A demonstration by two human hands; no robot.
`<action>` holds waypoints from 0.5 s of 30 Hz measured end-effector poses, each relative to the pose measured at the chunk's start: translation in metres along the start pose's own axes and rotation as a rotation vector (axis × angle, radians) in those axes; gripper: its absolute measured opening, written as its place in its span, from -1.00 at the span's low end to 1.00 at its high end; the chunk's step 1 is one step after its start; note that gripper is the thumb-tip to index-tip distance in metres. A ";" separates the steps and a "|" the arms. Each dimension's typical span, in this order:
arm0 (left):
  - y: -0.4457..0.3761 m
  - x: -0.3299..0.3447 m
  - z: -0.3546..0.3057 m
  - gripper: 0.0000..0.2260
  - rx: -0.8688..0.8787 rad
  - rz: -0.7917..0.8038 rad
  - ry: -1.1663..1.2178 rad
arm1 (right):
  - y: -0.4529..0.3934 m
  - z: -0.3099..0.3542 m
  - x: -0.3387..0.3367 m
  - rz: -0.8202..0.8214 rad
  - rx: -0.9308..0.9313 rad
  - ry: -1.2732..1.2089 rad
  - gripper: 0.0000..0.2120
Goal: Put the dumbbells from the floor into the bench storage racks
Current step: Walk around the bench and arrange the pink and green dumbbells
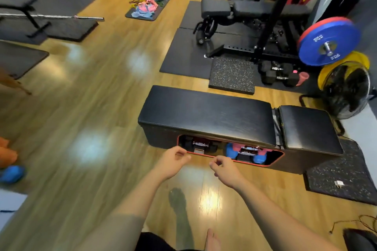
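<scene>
A black padded bench [206,112] stands on the wood floor in front of me. Its near side has a red-edged storage opening [230,150]. Inside on the left rests a black dumbbell [201,144]; on the right sits a blue and pink dumbbell [245,152]. My left hand [173,162] hovers just in front of the opening's left end, fingers loosely curled, holding nothing. My right hand [226,169] is beside it near the opening's lower edge, fingers also curled and empty. Black hex dumbbells [278,74] lie on the mat beyond the bench.
A speckled rubber mat [232,74] lies behind the bench, another [342,181] at its right end. A rack with a blue 20 kg plate [328,44] and a floor fan [346,89] stand at right. Another person's blue shoe [12,173] is at far left.
</scene>
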State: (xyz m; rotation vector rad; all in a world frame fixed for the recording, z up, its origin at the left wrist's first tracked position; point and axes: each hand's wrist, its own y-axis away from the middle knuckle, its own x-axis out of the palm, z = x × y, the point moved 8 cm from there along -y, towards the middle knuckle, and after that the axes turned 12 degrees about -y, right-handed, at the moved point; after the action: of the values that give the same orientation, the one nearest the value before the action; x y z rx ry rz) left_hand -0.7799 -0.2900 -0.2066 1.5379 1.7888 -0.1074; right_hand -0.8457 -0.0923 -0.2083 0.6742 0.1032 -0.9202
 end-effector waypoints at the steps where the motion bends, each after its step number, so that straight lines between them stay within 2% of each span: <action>1: 0.001 -0.010 0.009 -0.84 -0.001 0.001 0.018 | -0.004 0.010 0.011 -0.001 -0.009 0.008 -0.85; 5: 0.002 -0.064 0.044 -0.77 0.020 0.001 0.059 | -0.029 0.060 0.063 -0.038 -0.056 -0.009 -0.88; 15: -0.004 -0.267 0.144 -0.83 0.002 -0.167 0.112 | -0.073 0.199 0.226 -0.041 -0.144 -0.197 -0.87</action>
State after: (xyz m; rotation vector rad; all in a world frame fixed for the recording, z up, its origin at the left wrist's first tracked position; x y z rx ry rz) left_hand -0.7180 -0.5826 -0.1545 1.4178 2.0053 -0.1057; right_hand -0.8008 -0.3963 -0.1685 0.4471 0.0079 -1.0039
